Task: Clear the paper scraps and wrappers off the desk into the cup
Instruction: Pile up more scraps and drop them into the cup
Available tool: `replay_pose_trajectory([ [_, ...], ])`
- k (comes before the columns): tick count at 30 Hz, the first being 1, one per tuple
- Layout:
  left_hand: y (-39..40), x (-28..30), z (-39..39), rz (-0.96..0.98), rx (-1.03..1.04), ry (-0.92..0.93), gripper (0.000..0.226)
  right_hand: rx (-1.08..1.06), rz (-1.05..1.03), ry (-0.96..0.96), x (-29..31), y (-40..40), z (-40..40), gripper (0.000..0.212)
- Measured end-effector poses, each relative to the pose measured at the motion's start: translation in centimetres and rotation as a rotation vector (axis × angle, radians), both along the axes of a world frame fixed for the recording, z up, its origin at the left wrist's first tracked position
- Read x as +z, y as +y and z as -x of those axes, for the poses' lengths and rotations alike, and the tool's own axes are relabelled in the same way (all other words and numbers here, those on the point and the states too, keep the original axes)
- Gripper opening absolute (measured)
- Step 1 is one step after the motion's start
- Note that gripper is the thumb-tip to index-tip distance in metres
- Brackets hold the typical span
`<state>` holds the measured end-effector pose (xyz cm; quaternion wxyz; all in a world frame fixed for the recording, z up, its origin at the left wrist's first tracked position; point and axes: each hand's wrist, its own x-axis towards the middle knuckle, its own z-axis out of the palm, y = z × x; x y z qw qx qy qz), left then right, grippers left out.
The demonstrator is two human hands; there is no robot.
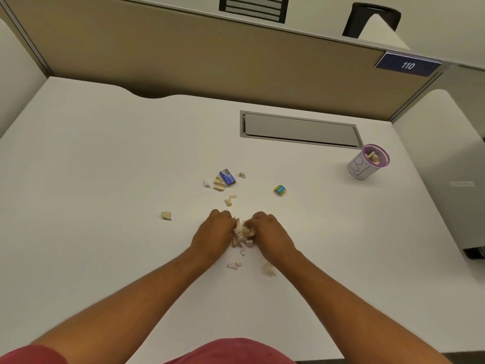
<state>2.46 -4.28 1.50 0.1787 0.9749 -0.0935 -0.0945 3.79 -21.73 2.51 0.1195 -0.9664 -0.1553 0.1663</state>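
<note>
Both bare forearms reach forward over the desk (pixel 105 158) and converge near its middle. The left hand (pixel 214 232) and right hand (pixel 267 235) sit knuckles-up, close together on the desk surface, fingers curled inward toward each other. Each seems to be gripping the small heap of paper scraps (pixel 242 232) between them, though the fingertips are hidden.

Purple-rimmed white cup (pixel 367 162) — beige scraps (pixel 242 231) — blue wrapper (pixel 227 176).
</note>
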Motion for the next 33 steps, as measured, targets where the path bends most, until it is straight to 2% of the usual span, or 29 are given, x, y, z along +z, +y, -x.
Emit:
replay_pose_trajectory([
  [2,-0.1,-0.1,-0.3,0.056,0.06,0.0,0.021,-0.008,0.034,-0.033,0.0,-0.1,0.2,0.026],
  [5,-0.4,0.0,-0.7,0.213,0.192,0.014,0.024,-0.065,-0.003,-0.038,-0.2,-0.6,-0.1,0.025],
  [7,-0.8,0.5,-0.9,0.318,0.295,0.032,0.023,-0.186,-0.153,-0.015,-0.1,-1.4,-0.6,0.026],
  [10,-1.9,1.7,-1.8,0.453,0.403,0.086,0.02,-0.389,-0.391,0.036,0.4,-3.1,-1.7,0.018],
  [16,-5.4,4.7,-3.9,0.801,0.594,0.237,0.016,-0.738,-0.927,0.45,2.5,-8.2,-3.6,0.021],
  [19,-8.0,5.9,-4.9,1.015,0.649,0.339,0.014,-0.794,-1.084,0.531,3.7,-11.1,-4.4,0.023],
  [24,-13.5,7.1,-6.9,1.085,0.659,0.376,0.013,-0.813,-1.161,0.513,5.4,-16.7,-5.9,0.025],
  [33,-24.6,9.7,-11.8,1.111,0.576,0.383,0.012,-0.833,-1.129,0.385,9.0,-28.0,-11.7,0.02],
])
